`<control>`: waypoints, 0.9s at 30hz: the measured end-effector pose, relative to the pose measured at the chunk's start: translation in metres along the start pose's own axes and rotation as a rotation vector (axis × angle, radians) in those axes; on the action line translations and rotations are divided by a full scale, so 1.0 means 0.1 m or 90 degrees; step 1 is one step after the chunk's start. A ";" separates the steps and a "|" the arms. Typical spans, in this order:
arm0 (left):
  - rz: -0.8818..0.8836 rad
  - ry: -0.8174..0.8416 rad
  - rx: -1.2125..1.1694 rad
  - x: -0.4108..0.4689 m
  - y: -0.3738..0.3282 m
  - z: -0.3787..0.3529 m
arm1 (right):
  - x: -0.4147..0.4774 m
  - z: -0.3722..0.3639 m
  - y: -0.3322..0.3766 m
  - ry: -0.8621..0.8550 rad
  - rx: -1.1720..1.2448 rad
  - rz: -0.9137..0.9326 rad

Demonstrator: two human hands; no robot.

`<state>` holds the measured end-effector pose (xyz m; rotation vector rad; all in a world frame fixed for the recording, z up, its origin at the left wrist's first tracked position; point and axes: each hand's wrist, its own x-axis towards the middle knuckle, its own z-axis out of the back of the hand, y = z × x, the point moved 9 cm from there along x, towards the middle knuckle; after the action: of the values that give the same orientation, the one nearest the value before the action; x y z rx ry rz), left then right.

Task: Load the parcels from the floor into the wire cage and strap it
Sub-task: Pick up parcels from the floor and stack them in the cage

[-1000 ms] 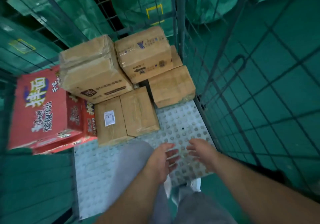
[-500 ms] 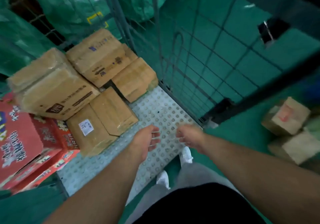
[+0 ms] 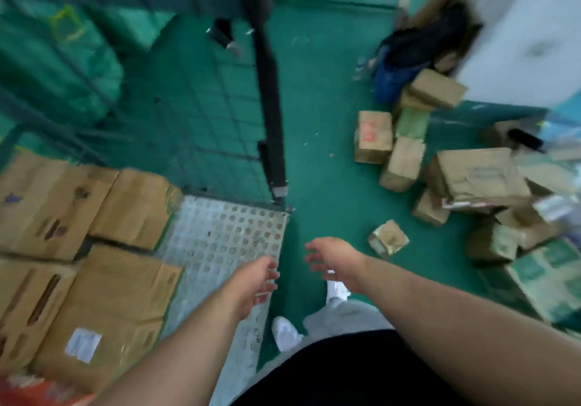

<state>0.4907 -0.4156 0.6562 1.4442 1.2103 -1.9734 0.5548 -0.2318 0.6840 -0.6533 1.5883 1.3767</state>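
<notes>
Green-painted floor (image 3: pixel 323 122): many brown cardboard parcels (image 3: pixel 478 176) left unloaded. Several taped cardboard boxes (image 3: pixel 119 305) stacked in dark wire cage (image 3: pixel 213 116); strapping not done. Fingers of left hand (image 3: pixel 251 283) and right hand (image 3: pixel 333 257) loosely spread, nothing held.

View swung right. Both hands were over the perforated cage floor plate (image 3: pixel 220 242). The left hand (image 3: pixel 251 283) is now at the plate's right edge and the right hand (image 3: pixel 333 257) is past it. The floor parcels (image 3: pixel 471 176) right of the plate are now fully in view.
</notes>
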 end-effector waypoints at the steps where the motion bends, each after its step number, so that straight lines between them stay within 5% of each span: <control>1: -0.021 0.012 0.037 -0.01 -0.17 -0.18 | -0.06 0.25 -0.05 -0.031 0.029 0.005; 12: -0.101 0.097 0.334 -0.06 -1.26 -2.69 | -0.54 2.83 -1.09 -0.230 0.291 0.008; 19: -0.129 0.193 0.561 -0.11 -1.36 -5.19 | -0.92 4.67 -2.15 -0.331 0.446 -0.039; 27: -0.148 0.296 0.720 -0.48 -1.38 -6.64 | -1.32 5.70 -3.10 -0.469 0.607 -0.106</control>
<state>0.7752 0.2002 0.6987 2.4585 0.3051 -2.7580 1.0404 0.2187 0.6705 0.2801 1.3079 0.4924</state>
